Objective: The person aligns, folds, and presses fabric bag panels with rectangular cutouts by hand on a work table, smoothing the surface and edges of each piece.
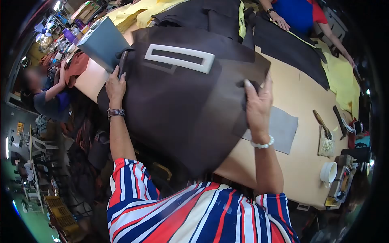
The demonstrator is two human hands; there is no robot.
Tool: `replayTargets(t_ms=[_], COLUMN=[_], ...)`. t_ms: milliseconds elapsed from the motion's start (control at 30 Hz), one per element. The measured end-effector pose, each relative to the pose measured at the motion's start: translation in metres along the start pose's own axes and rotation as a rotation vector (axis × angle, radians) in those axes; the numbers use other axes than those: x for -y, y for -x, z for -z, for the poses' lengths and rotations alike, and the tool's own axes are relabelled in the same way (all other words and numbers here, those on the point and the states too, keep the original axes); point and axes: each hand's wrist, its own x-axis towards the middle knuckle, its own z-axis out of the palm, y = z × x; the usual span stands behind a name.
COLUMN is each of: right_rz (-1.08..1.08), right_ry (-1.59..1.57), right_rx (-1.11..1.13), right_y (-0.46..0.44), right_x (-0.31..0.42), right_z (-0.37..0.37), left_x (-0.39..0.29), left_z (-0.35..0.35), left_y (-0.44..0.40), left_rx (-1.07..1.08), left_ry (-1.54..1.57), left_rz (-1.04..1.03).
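A large dark brown sheet of leather (174, 109) spreads in front of me, its near part hanging past the table's front edge. My left hand (116, 86), with a watch at the wrist, is closed on its left edge, where a dark fold stands up by the fingers. On the right, my right hand (258, 106), with a pale bead bracelet, grips the sheet's right edge, thumb on top. A white rectangular frame (206, 62) shows over the sheet's upper part; I cannot tell whether it touches the leather. Beneath the right forearm lies a grey piece (283, 129).
A grey-blue metal box (103, 42) stands beyond my left hand. More dark leather (291, 52) and yellow sheets (342, 81) cover the far side. A brush (320, 121) and white mug (328, 172) are at right. One person (52, 93) is at left, another (296, 16) across the table.
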Motion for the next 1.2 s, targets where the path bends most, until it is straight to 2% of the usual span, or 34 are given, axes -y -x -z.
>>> replayTargets(t_ms=[100,167,200,300,333,433,500,567,633,733,767,800,900,1000,1067,1167,1200], right_rz=[0.003,-0.155,-0.233,-0.27,-0.236,-0.226,-0.24,-0.263,-0.268,-0.248,-0.241,-0.251,-0.43,-0.289,-0.387,-0.482,-0.398], right_ry=[0.271,0.233,0.216,0.307,0.291,0.536,0.557,0.586,0.592,0.597,0.622,0.798,0.6,0.228,0.313,0.239,0.177], right_rx=[-0.075,-0.084,-0.094,-0.128,-0.148,-0.125,-0.117,-0.105,-0.1,-0.112,-0.118,-0.142,-0.395,-0.575,-0.629,-0.719,-0.747], right_y=[0.013,0.024,0.029,0.048,0.054,0.069,0.076,0.078,0.071,0.06,0.06,0.062,0.085,0.139,0.165,0.178,0.184], right_x=[0.001,0.01,0.014,0.024,0.023,0.019,0.021,0.025,0.023,0.012,0.011,0.013,0.023,0.028,0.049,0.067,0.055], right_z=[0.046,0.079,0.094,0.138,0.152,0.206,0.23,0.249,0.265,0.285,0.289,0.287,0.274,0.253,0.225,0.191,0.195], left_x=[-0.002,-0.001,0.003,0.004,-0.016,-0.091,-0.161,-0.218,-0.256,-0.278,-0.279,-0.28,-0.279,-0.278,-0.278,-0.278,-0.278], left_z=[-0.003,-0.004,-0.009,-0.016,-0.002,0.03,0.054,0.062,0.058,0.029,0.024,0.022,0.02,0.02,0.021,0.022,0.021], left_y=[0.011,0.018,0.02,0.014,0.012,0.025,0.057,0.104,0.152,0.205,0.218,0.227,0.237,0.236,0.235,0.234,0.234], left_rx=[0.033,0.132,0.081,0.054,0.051,-0.184,-0.135,0.047,0.377,0.592,0.64,0.714,0.687,0.718,0.736,0.739,0.741], left_ry=[-0.033,-0.037,-0.07,-0.232,-0.19,-0.107,0.151,0.389,0.43,0.458,0.445,0.386,0.363,0.36,0.342,0.33,0.328], left_rz=[-0.001,0.039,-0.003,-0.089,-0.089,-0.354,-0.522,-0.713,-0.802,-0.952,-0.973,-0.966,-0.937,-0.932,-0.933,-0.945,-0.955])
